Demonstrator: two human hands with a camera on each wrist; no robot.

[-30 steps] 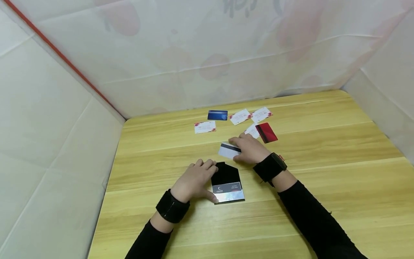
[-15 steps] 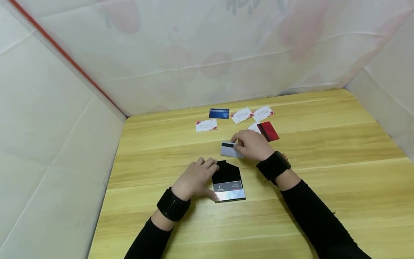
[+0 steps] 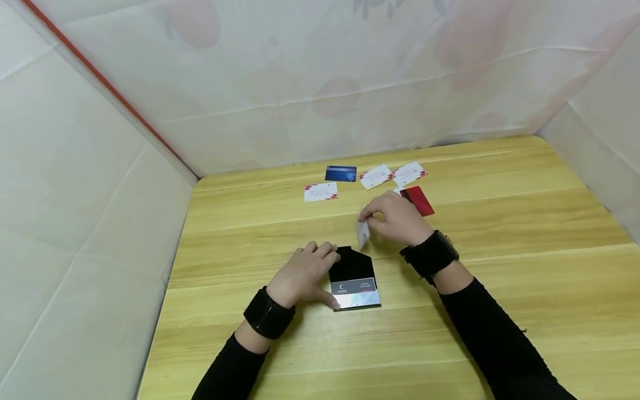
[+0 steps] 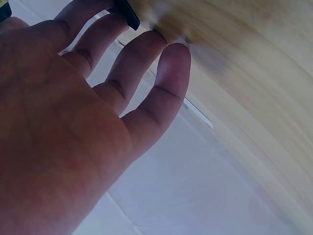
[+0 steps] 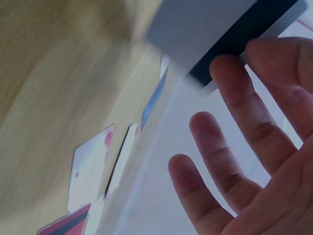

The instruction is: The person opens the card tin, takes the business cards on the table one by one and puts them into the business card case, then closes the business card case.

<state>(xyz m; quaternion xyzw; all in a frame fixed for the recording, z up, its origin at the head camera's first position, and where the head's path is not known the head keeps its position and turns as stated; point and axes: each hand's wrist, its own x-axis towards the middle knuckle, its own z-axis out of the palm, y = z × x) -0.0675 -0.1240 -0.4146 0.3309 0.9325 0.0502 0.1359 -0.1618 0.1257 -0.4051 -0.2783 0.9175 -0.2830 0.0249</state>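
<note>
My right hand (image 3: 396, 218) pinches a grey-white card (image 5: 195, 34) with a black magnetic stripe. In the head view this card (image 3: 363, 234) is tilted up on edge, just beyond the card holder. My left hand (image 3: 301, 276) holds the left side of the black card holder (image 3: 352, 266), thumb at the near corner and fingertips at the far part. The holder's flap lies open, away from me, and a dark grey printed card (image 3: 353, 286) shows above its shiny silver front. In the left wrist view, the fingers (image 4: 171, 73) are bent, with a black edge of the holder (image 4: 128, 14) at the fingertips.
Toward the table's back lie a blue card (image 3: 341, 173) and white flower-printed cards (image 3: 321, 191), (image 3: 376, 176), (image 3: 410, 173). A red striped card (image 3: 421, 201) overlaps another white card, mostly hidden behind my right hand. White cloth walls (image 3: 320, 83) border the wooden table (image 3: 225, 222).
The right hand has picked the striped card up from lying flat and turned it on edge. The left hand and the card holder stay in place.
</note>
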